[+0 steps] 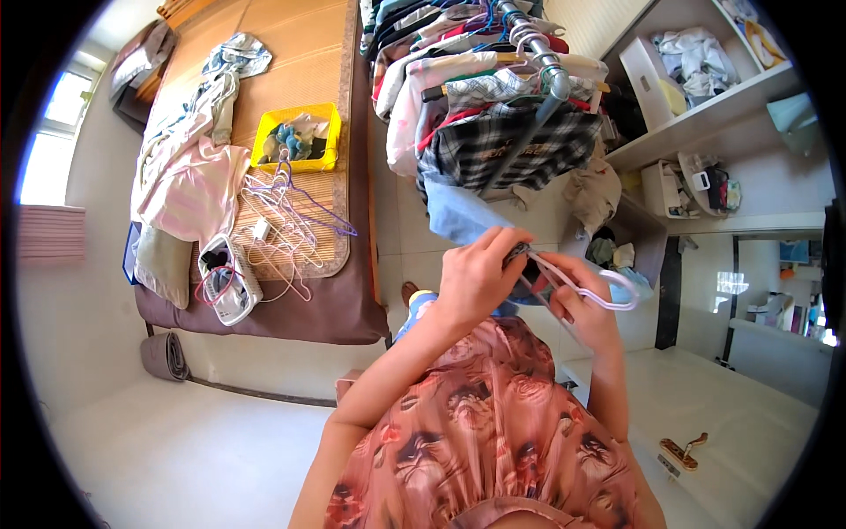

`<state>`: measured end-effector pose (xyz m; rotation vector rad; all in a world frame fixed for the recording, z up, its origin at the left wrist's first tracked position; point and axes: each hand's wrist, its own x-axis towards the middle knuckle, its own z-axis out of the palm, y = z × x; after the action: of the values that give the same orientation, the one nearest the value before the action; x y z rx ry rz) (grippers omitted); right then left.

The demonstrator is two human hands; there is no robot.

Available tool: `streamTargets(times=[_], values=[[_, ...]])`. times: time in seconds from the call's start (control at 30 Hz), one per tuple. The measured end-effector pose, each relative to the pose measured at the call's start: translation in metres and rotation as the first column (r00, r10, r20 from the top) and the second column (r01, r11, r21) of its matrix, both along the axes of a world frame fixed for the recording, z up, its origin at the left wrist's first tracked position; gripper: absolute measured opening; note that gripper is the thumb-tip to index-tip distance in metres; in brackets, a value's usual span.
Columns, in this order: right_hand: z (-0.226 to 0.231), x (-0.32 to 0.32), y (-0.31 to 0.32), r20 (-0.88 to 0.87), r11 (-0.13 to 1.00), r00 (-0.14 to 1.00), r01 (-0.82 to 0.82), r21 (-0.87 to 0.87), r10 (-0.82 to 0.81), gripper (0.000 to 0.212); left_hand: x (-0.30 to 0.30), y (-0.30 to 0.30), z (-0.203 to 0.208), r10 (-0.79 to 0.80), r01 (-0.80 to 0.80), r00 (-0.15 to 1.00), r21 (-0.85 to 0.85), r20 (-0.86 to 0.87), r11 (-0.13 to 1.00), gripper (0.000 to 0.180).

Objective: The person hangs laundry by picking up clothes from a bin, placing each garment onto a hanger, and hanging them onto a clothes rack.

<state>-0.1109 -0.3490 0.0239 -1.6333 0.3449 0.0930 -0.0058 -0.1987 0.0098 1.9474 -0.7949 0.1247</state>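
both hands were up in front of the wearer's floral top [476,414], close together, just past chest level. left hand [480,269]: fingers bent and clenched, grasping a pale blue garment [460,214], part of which hung out beyond the knuckles toward the rack; a small dark patch showed at the fingertips. right hand [586,313]: curled about a pale hanger [621,291], fingers grasping it, its hook pointing off to the right. the hanger's narrow end ran in to the left fingertips; whether it sat inside the cloth could not be told.

ahead, a metal rack [557,81] carried a tight row of clothes, a black-and-white plaid shirt [520,141] nearest. to the left, a bed [264,317] bore a woven mat [330,247], a yellow basket [333,157] with small items, a tangle of loose hangers [282,220] just below it, a white basket [242,309] near the edge and a pink cloth [189,198]. to the right stood shelving [705,119] with bins of cloth. lower right, a gold-coloured door handle [680,453].
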Motion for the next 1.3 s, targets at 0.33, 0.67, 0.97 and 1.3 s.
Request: streamTargets(times=[0.33,0.67,0.97,1.3], values=[[-0.011,-0.018,-0.019,-0.113,0.994,0.990,-0.086,-0.066,0.078,0.031,0.018,0.015,-0.002,0.097,-0.098,0.995,0.086,0.019,0.991,0.014],[-0.007,0.015,0.032,-0.016,0.984,0.999,0.037,-0.174,-0.040,0.042,0.002,0.019,0.013,0.011,-0.017,0.997,0.069,0.077,0.998,0.019],[0.004,0.034,0.008,0.253,0.934,0.956,-0.054,-0.354,0.151,0.028,0.045,0.058,0.057,-0.249,0.248,0.966,0.013,0.066,0.969,0.031],[0.003,0.038,-0.052,0.176,0.994,0.979,-0.099,-0.049,0.106,0.017,0.103,0.075,0.058,-0.182,0.196,0.979,0.162,-0.093,0.967,0.023]])
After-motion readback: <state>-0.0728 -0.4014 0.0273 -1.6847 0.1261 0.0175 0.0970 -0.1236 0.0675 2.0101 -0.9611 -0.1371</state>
